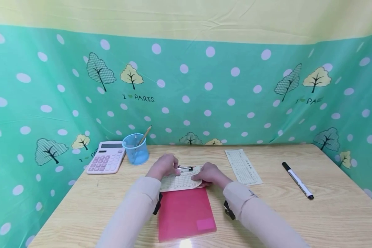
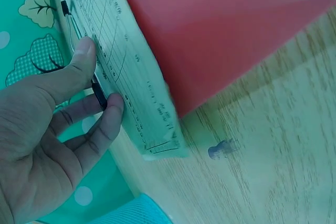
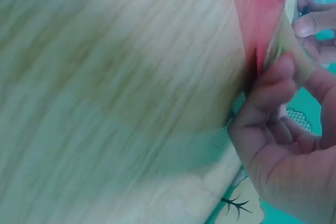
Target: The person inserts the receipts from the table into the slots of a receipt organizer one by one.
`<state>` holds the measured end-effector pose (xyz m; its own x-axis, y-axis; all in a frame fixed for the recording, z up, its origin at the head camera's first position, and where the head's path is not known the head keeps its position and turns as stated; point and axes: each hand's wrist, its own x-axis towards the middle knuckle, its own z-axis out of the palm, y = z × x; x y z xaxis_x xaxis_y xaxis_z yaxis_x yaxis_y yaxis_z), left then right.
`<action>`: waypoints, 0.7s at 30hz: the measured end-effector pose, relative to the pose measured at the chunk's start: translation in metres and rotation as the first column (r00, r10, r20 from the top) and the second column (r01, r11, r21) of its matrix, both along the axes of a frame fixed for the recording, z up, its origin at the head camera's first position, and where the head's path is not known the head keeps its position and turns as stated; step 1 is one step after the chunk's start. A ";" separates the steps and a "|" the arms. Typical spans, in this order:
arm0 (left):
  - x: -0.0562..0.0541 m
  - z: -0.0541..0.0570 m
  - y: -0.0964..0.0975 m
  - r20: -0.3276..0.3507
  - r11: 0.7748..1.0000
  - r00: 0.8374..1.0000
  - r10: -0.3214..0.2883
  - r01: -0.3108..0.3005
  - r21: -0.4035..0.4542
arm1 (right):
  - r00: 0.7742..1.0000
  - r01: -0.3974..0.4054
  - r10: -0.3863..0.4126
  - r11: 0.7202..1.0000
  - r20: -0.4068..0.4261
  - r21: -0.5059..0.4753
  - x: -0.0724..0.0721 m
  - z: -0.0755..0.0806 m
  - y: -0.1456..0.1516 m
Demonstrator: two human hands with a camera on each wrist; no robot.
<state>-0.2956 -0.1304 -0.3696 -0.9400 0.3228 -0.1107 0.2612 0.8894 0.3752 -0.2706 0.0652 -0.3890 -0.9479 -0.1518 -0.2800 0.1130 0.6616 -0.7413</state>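
Note:
A red file folder lies on the table with a printed gridded paper sheet across its far end. There, a wire clip with black ends stands at the sheet's far edge. My left hand grips the clip, thumb on its wire and fingers around one black end in the left wrist view. With thumb and fingers my right hand pinches the right edge of the sheet, which bends upward. The right wrist view shows that hand beside the folder's corner; the clip's far side is hidden.
A second printed sheet lies right of the hands, with a black-and-white marker farther right. At the back left are a pink calculator and a blue mesh pen cup holding pencils. A patterned curtain hangs behind the table.

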 end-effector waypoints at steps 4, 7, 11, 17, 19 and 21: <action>0.001 0.000 0.001 -0.009 1.000 1.000 -0.003 0.003 -0.020 | 0.998 0.015 -0.010 0.996 -0.054 0.084 -0.002 -0.002 0.001; 0.001 -0.002 0.001 -0.031 0.999 0.999 -0.013 0.012 -0.033 | 0.997 0.035 -0.027 0.991 -0.067 0.132 -0.005 -0.005 0.002; 0.002 -0.002 0.002 -0.044 0.999 0.999 -0.021 0.019 -0.042 | 0.996 0.037 -0.021 0.983 -0.091 0.180 -0.004 -0.006 0.004; 0.003 -0.004 0.002 -0.063 0.998 0.998 -0.032 0.029 -0.048 | 0.985 -0.045 0.071 0.986 -0.159 0.161 0.000 -0.005 0.008; 0.003 -0.004 0.002 -0.064 0.998 0.997 -0.035 0.031 -0.054 | 0.975 -0.084 0.114 0.984 -0.193 0.158 0.002 -0.005 0.008; 0.003 -0.005 0.001 -0.069 0.997 0.997 -0.041 0.037 -0.061 | 0.963 -0.118 0.153 0.979 -0.223 0.165 0.003 -0.007 0.007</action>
<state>-0.2925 -0.1291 -0.3742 -0.9329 0.3543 -0.0648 0.3202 0.8983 0.3009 -0.2674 0.0725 -0.3958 -0.9630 -0.2567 -0.0824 -0.1496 0.7632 -0.6286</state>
